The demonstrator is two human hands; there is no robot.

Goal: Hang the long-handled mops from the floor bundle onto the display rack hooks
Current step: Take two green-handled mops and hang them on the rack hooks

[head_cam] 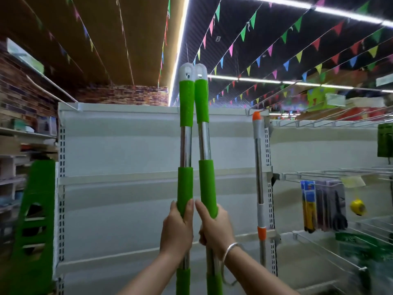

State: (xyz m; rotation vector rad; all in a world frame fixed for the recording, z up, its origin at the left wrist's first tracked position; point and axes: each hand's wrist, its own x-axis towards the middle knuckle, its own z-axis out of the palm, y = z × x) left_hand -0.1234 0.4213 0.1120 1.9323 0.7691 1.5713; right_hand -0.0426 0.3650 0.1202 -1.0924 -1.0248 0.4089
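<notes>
1. before the white display rack (127, 145), both hands raised: left hand (177, 228) clenched round the left green-handled mop (185, 184), right hand (214, 227) clenched round the right green-handled mop (208, 184).
2. both poles upright, side by side, grey hanging caps (193, 71) nearly touching, above the rack's top edge.
3. neither pole hung yet, by my reading.
4. orange-tipped mop (259, 167) at the rack's right upright, top at the rail; looks hung already, hook not clear.
5. floor bundle out of view; count left unknown.
6. remaining: get each cap onto a hook along the top edge.
</notes>
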